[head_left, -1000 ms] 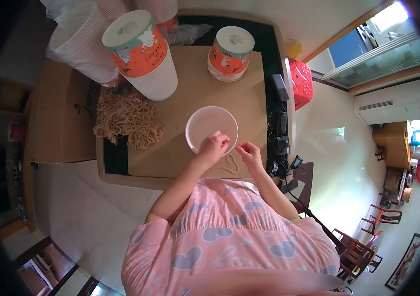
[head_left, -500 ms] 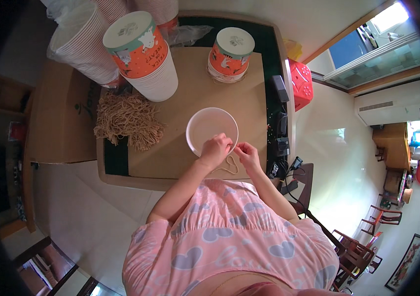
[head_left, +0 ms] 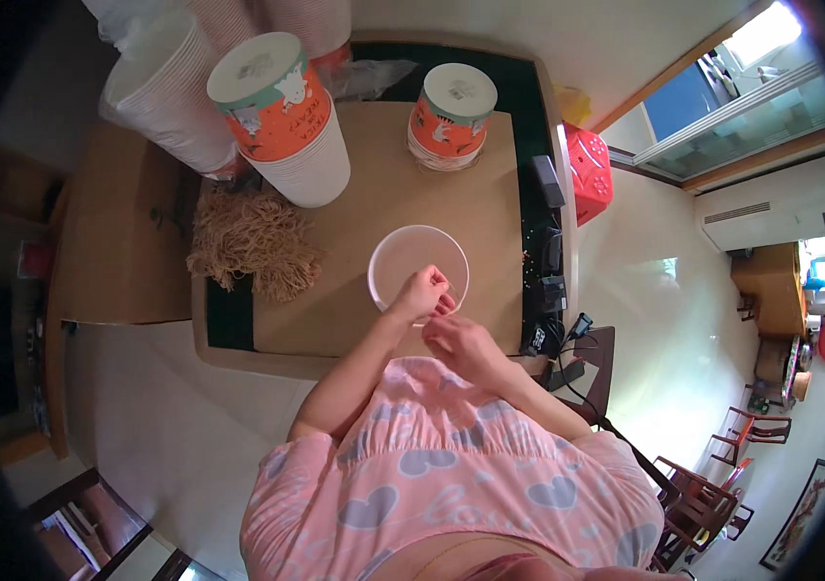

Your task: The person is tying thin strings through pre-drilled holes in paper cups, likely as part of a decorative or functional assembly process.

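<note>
A white paper bucket [head_left: 403, 254] stands mouth up on the brown cardboard sheet, close in front of me. My left hand [head_left: 422, 294] reaches over its near rim, fingers curled and pinched together inside the mouth. Just outside the near right rim, my right hand [head_left: 463, 347] has its fingers bent, the tips meeting those of the left. What the fingertips pinch is too small and covered to make out. Left of the bucket lies a tangled bundle of tan cords [head_left: 253, 242].
Upside-down orange and green paper buckets form a tall stack [head_left: 296, 145] at the back left and a short stack [head_left: 451, 116] at the back right. Behind stand bagged white buckets [head_left: 166, 97]. Black adapters [head_left: 550, 292] line the right edge; a cardboard box [head_left: 127, 242] stands left.
My right hand has moved left and nearer to me, turning its back upward. The left hand has shifted slightly with its fingers raised. The loose cord below the bucket no longer shows.
</note>
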Action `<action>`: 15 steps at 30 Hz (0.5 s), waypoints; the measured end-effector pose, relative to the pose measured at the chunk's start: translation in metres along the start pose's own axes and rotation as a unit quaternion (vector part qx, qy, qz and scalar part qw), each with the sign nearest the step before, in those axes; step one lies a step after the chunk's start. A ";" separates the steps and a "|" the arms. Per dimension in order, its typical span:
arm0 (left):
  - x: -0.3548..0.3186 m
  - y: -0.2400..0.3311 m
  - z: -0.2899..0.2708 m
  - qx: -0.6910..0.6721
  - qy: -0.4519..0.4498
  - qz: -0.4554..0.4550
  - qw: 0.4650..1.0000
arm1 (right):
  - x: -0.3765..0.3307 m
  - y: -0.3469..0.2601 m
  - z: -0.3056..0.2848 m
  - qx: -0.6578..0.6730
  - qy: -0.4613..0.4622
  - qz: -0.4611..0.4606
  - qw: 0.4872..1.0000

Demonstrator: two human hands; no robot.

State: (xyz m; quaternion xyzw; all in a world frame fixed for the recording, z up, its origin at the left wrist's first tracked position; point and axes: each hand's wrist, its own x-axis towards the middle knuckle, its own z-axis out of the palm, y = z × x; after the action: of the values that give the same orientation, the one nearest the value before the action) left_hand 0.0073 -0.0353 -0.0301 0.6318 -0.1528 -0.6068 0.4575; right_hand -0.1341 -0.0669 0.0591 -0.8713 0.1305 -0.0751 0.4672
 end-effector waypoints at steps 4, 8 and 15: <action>0.016 -0.020 -0.009 -0.110 -0.028 -0.039 0.993 | 0.010 0.000 -0.001 -0.014 -0.033 0.063 0.997; 0.001 -0.017 -0.009 -0.104 -0.077 -0.032 0.991 | 0.041 0.053 -0.025 0.020 0.099 0.124 0.987; 0.006 -0.039 -0.006 0.029 0.038 0.152 0.987 | 0.047 0.089 -0.023 -0.104 -0.024 0.095 0.990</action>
State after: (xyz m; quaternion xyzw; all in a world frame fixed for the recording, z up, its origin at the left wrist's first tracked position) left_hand 0.0001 -0.0164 -0.0652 0.6372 -0.2472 -0.5008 0.5311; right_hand -0.1091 -0.1460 -0.0020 -0.9004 0.2082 0.0041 0.3820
